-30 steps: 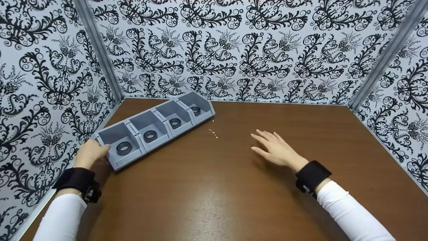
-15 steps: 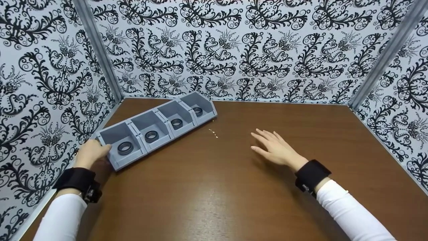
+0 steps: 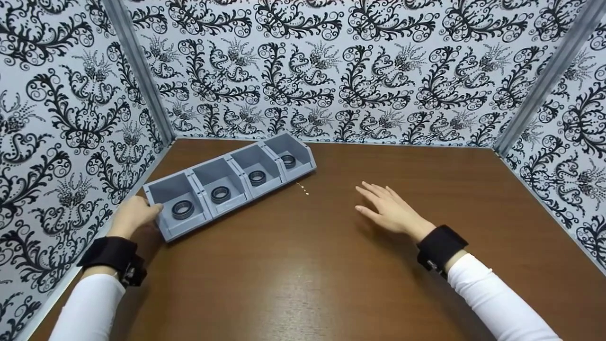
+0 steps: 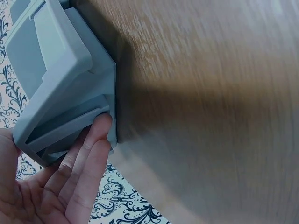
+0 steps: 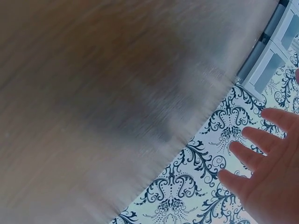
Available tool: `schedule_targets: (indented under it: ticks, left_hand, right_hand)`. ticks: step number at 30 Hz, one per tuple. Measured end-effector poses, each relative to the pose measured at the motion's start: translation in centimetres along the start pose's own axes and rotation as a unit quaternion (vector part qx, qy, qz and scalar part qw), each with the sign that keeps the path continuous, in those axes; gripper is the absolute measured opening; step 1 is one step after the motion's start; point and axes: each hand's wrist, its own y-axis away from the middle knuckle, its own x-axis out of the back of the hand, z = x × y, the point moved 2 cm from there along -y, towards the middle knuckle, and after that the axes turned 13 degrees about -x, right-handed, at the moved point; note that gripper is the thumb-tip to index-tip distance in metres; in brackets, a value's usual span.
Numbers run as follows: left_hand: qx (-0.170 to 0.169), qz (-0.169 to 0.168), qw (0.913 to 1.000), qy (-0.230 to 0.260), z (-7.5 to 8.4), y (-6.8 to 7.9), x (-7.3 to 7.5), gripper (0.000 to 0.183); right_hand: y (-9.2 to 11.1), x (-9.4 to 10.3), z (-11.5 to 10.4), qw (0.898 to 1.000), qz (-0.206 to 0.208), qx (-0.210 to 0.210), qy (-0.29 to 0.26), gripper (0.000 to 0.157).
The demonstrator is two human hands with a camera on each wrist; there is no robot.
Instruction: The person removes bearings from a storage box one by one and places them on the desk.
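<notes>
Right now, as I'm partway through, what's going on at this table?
A person's left hand grips the near end of the gray bin, which slants across the left part of the brown table. Each of its four compartments holds one dark ring. The right hand is over the table to the right, apart from the bin, its fingers extended and holding nothing.

Booth-like workspace: patterned panels, grey corner posts, brown tabletop.

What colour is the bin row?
The bin row is grey, seen best in the head view.
</notes>
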Motion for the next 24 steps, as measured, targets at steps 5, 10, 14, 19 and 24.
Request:
schedule_targets:
  ticks: [5,10,14,19,24]
  left_hand:
    - [-0.004,-0.001,0.9999,-0.009,0.4,-0.2,0.0,0.046]
    - [-0.013,0.008,0.9998,-0.010,0.7,-0.4,-0.2,0.046]
    - [-0.022,0.008,0.9997,0.000,0.8,-0.7,-0.4,0.045]
    - [-0.015,-0.003,0.9998,0.015,0.9,-1.0,-0.7,0.043]
    - [-0.011,-0.010,0.9995,0.028,1.3,-1.2,-0.9,0.043]
  right_hand:
    - [0.0,0.2,0.1,1.000,-0.005,-0.001,-0.007,0.065]
    - [-0.2,0.2,0.2,1.000,-0.006,-0.001,-0.008,0.065]
    - [-0.2,0.2,0.2,1.000,-0.009,-0.002,-0.010,0.065]
    - [-0.3,0.2,0.3,1.000,-0.010,-0.008,-0.013,0.065]
    - [-0.3,0.1,0.4,1.000,-0.001,-0.007,-0.012,0.064]
